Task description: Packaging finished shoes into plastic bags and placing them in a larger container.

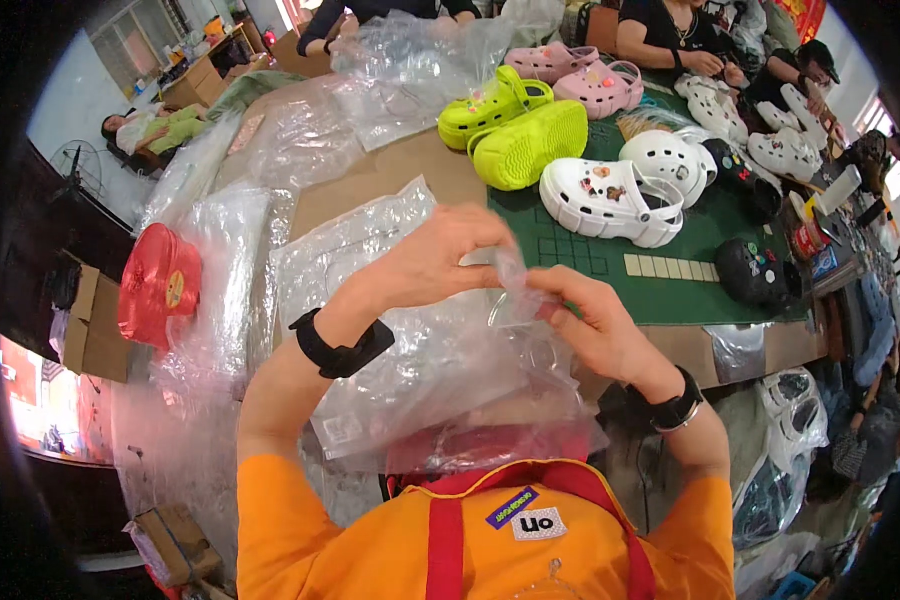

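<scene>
Both my hands meet over the table, pinching a small clear plastic bag (513, 283) between them. My left hand (435, 258) comes from the left, its fingers closed on the bag's upper part. From the right, my right hand (592, 318) grips its other side between thumb and fingers; what lies inside the bag is too blurred to tell. Large clear plastic bags (370, 240) lie flat under my hands, toward my body. Just beyond my right hand, a white clog (595, 205) with charms stands on a green cutting mat (660, 300).
Lime clogs (530, 145), pink clogs (610, 88) and a black clog (755, 275) stand on the mat. A red pouch (155, 285) sits at the left on plastic sheets. Other people work across the table at the back and right; a person (145, 130) sits at far left.
</scene>
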A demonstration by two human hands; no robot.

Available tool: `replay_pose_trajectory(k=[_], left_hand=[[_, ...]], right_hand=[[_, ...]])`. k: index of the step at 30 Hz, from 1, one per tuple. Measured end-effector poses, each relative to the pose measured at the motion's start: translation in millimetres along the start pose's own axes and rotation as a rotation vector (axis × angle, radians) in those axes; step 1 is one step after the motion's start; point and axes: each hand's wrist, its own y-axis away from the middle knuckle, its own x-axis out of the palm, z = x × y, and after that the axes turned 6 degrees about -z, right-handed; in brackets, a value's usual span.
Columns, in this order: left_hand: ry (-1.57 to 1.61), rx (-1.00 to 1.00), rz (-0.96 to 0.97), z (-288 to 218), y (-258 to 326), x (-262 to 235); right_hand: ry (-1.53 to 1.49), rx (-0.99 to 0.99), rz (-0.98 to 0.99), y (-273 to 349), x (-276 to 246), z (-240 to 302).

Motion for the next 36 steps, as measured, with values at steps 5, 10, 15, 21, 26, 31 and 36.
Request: replay_pose_trajectory(k=[5, 10, 15, 21, 26, 31, 36], left_hand=[[0.33, -0.491, -0.21, 0, 7, -15], [0.303, -0.806, -0.373, 40, 33, -63], [-0.022, -0.784, -0.454, 72, 77, -95], [0.279, -1.139, -0.637, 64, 107, -97], [0.27, -1.199, -0.853, 96, 161, -84], [0.235, -1.392, -0.865, 113, 217, -69], [0.361, -1.556, -0.884, 125, 266, -52]], right_hand=[[-0.117, 0.268, -0.257, 29, 29, -27], [-0.173, 0.36, -0.04, 60, 19, -64], [-0.318, 0.535, -0.189, 39, -10, -74], [-0.904, 0.332, -0.556, -11, -15, -69], [-0.593, 0.609, -0.155, -12, 60, -64], [-0.652, 0.77, -0.039, 0, 79, -106], [-0.464, 0.754, -0.155, -17, 75, -113]])
